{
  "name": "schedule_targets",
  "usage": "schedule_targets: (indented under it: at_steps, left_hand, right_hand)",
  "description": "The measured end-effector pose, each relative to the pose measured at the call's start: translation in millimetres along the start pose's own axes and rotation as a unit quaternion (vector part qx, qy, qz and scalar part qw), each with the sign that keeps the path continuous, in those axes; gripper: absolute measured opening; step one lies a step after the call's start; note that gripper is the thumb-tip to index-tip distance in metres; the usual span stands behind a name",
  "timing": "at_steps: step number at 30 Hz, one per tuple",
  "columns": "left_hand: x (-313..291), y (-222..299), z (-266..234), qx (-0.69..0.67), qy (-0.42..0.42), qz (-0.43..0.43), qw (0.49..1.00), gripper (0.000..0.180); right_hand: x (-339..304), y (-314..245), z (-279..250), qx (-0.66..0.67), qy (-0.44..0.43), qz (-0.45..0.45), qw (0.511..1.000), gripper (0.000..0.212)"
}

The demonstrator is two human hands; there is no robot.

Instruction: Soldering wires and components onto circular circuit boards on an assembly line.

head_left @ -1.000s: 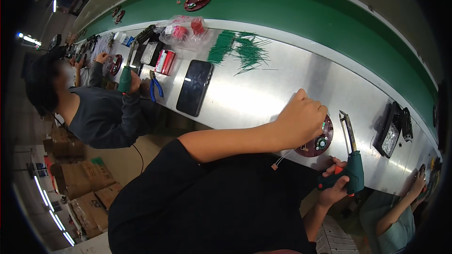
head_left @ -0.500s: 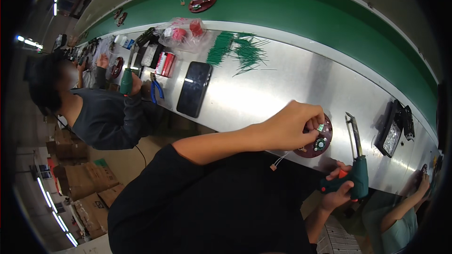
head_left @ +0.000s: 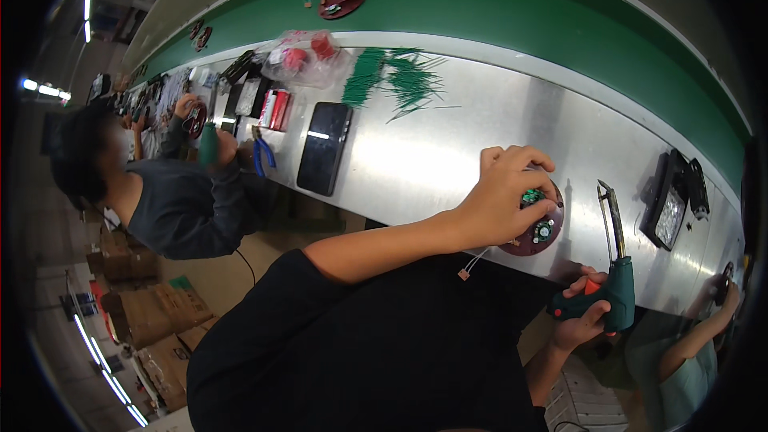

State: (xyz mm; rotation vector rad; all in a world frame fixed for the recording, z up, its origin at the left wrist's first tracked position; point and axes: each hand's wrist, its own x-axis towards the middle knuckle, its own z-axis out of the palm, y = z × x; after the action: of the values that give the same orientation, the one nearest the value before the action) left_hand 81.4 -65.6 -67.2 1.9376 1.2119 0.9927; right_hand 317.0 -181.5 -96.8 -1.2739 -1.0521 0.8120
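My left hand [head_left: 506,198] reaches over a dark red round plate [head_left: 524,247] at the near edge of the metal bench. Its fingers curl over the far rim and its thumb lies across the top, gripping the plate. Small green circuit boards [head_left: 543,230] sit on the plate, partly hidden by the fingers. Thin white wires with a small connector [head_left: 464,274] hang off its near side. My right hand [head_left: 582,316] is wrapped round a green soldering gun [head_left: 620,296] with a red trigger. The gun's long metal tip points up, to the right of the plate and apart from it.
Green wire pieces [head_left: 410,80] lie in piles at the back, near a black phone [head_left: 325,149] and blue pliers [head_left: 261,152]. A black tray [head_left: 666,212] stands at right. Another plate [head_left: 342,1] rests on the green ledge. Co-workers [head_left: 172,200] sit at both sides.
My left hand has gone from a pinch at a small circuit board to a wider grasp over the plate. The soldering gun has shifted slightly right in my right hand.
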Motion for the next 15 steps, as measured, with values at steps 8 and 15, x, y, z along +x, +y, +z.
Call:
schedule_targets:
  at_steps: [8, 15]
  left_hand:
    - [-2.6, -13.5, 2.8, -0.01, 0.017, -0.057, 0.998, 0.009]
    - [2.9, -7.0, 9.6, -0.014, 0.015, -0.078, 0.997, 0.01]
  right_hand:
    - [5.5, -4.6, 3.4, -0.052, -0.006, 0.005, 0.999, 0.093]
    - [1.5, -4.8, -9.2, -0.063, -0.075, 0.007, 0.995, 0.092]
